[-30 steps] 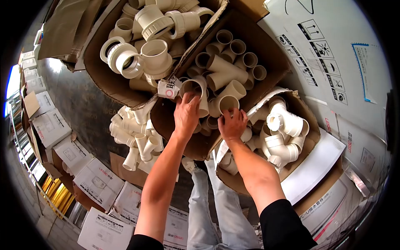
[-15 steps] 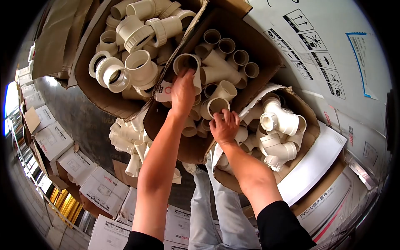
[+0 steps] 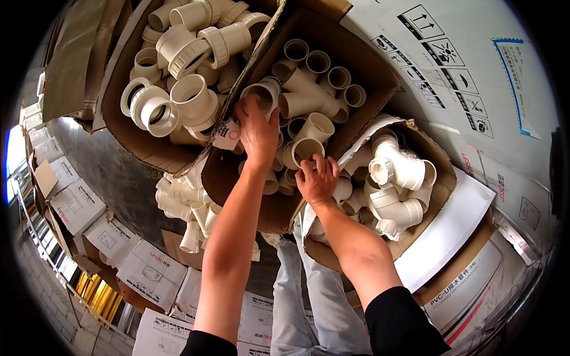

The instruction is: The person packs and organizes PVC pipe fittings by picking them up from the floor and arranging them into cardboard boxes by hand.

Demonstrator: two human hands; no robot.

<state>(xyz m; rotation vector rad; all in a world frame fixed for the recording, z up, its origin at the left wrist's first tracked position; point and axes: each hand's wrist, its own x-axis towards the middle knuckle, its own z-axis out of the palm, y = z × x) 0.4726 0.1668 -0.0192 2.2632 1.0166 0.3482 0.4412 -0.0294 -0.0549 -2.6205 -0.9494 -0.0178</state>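
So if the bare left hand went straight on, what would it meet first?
The left hand would likely meet the wide, cream, cylindrical plastic fitting directly ahead, which it seems to touch; depth is unclear.

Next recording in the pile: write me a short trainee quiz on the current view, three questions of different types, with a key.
1. True or false: the left hand and the right hand are both at fittings in the middle of the three open cartons.
2. What colour are the sleeves? A: red; B: black; C: yellow.
3. Fill in the missing letters: the print on the closed carton at lower right begins "____-U".

Key: 1. True. 2. B. 3. PVC.
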